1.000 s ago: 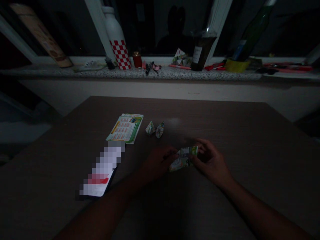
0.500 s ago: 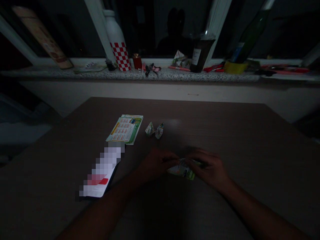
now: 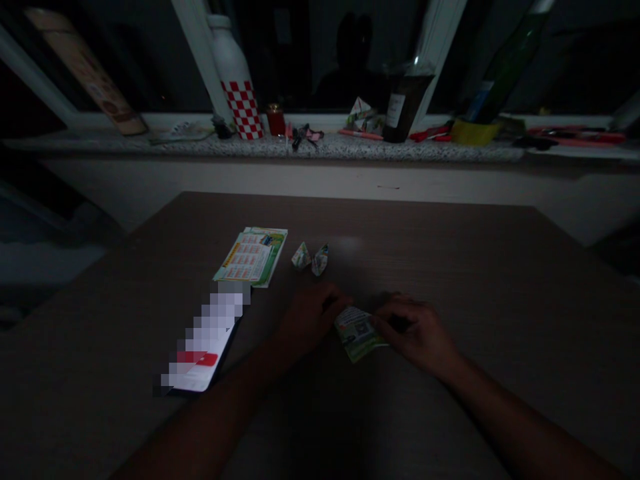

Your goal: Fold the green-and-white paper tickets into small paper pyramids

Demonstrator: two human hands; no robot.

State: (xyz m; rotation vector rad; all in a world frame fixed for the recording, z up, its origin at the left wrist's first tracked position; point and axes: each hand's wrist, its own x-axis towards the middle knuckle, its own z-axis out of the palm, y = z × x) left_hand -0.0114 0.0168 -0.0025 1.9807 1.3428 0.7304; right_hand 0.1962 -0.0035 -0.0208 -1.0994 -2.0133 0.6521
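A printed green-and-white sheet of paper [image 3: 359, 333], folded, is held between both hands low over the table. My left hand [image 3: 313, 313] pinches its upper left corner. At its right edge my right hand [image 3: 413, 330] closes thumb and fingers on the paper. Just beyond the hands stand two small folded paper pieces [image 3: 311, 259], pointed at the top. To their left lies a stack of printed leaflets [image 3: 250, 259], green and white with calendar-like grids.
A phone [image 3: 205, 347] with a lit, pixelated screen lies left of my left forearm. Along the granite windowsill [image 3: 330, 152] stand a red-checkered white bottle [image 3: 240, 87], a dark plastic cup [image 3: 403, 103], a green bottle [image 3: 510, 60] and a yellow tape roll [image 3: 474, 132].
The paper has been turned and its folded shape differs, its lower corner now pointing toward me. My right hand has moved in and its fingers have closed on the paper.
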